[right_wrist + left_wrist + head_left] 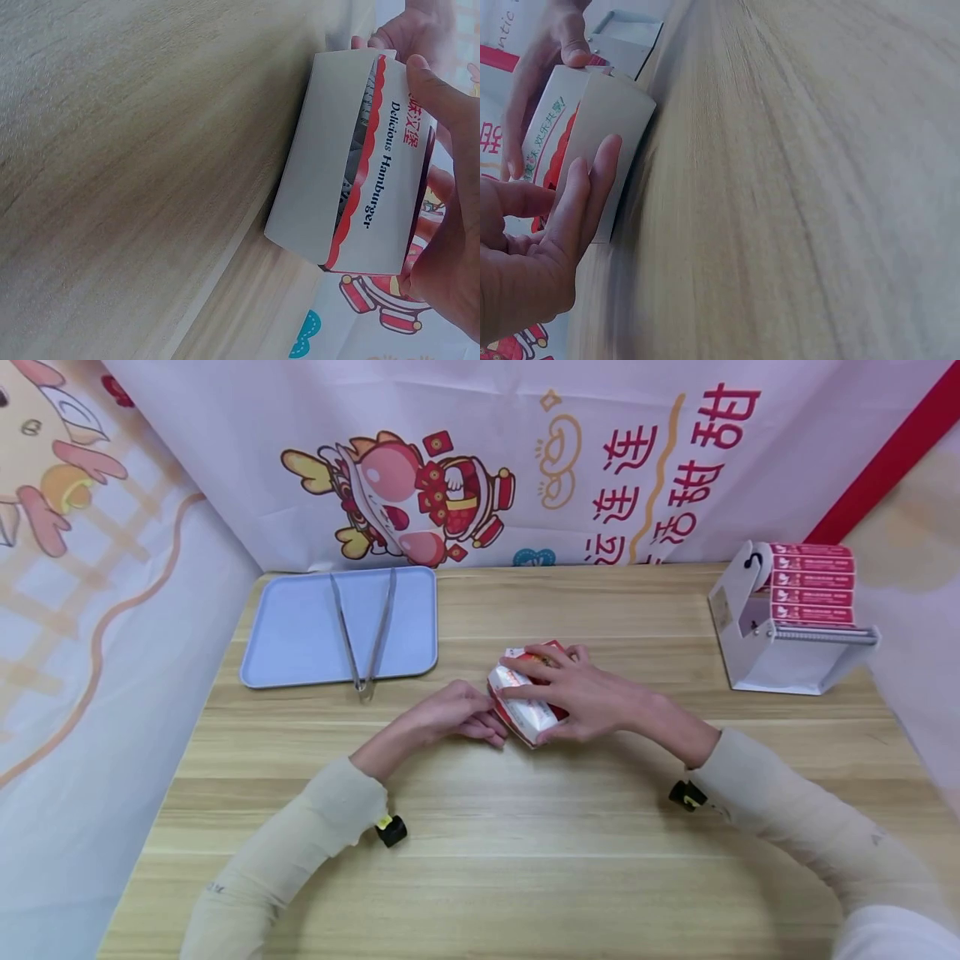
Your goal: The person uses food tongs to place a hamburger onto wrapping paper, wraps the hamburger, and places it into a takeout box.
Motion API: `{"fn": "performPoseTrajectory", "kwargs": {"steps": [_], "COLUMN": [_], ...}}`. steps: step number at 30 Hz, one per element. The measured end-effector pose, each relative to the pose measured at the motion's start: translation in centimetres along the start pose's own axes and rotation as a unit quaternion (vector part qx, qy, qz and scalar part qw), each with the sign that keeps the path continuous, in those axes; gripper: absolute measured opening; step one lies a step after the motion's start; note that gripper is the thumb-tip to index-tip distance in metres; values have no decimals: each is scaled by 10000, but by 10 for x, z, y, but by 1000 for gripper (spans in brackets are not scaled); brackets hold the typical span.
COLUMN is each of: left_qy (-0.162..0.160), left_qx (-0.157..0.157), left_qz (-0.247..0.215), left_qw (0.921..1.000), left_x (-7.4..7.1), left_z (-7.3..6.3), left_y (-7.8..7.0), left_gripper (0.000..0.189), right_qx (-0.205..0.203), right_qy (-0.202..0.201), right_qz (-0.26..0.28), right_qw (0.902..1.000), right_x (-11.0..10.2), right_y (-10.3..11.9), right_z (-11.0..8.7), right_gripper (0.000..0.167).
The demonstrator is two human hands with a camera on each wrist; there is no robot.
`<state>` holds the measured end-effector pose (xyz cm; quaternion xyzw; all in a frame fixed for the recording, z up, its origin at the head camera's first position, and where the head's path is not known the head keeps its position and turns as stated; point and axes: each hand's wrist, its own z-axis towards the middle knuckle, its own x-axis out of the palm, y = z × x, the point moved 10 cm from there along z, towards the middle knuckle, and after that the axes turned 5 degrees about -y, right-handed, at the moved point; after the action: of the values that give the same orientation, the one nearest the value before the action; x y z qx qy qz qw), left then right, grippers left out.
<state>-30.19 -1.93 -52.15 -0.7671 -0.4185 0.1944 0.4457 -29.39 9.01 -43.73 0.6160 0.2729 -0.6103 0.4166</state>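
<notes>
A red-and-white cardboard hamburger box (528, 710) sits on the wooden table between both hands. My right hand (577, 693) spreads over its top and grips it, the thumb (424, 79) on the printed front panel. Through a gap beneath the scalloped red edge, printed wrapping (358, 139) shows inside. My left hand (461, 714) is at the box's left end. In the left wrist view, two fairly straight fingers (592, 180) lie against the white side, and another digit touches the printed panel near its red edge.
Metal tongs (363, 652) lie spread across a blue tray (292, 635) at the back left, their joined end past its front rim. A white dispenser (787, 660) with a roll of red labels (812, 583) stands at the back right. A printed cloth (465, 410) hangs behind the table.
</notes>
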Motion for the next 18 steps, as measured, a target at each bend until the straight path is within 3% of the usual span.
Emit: {"fn": "performPoseTrajectory", "kwargs": {"steps": [7, 18], "left_qy": [-26, -178], "left_qx": [52, -223], "left_qz": [40, 26], "left_qw": [10000, 9996], "left_x": [6, 9], "left_z": [-1, -1], "left_y": [-1, 3], "left_gripper": [37, 37], "right_qx": [49, -16], "right_qy": [146, 77], "right_qz": [-19, 109], "right_qw": [9999, 9999], "right_x": [1, 0], "right_y": [0, -1], "right_z": [-2, -5], "right_gripper": [80, 78]}}
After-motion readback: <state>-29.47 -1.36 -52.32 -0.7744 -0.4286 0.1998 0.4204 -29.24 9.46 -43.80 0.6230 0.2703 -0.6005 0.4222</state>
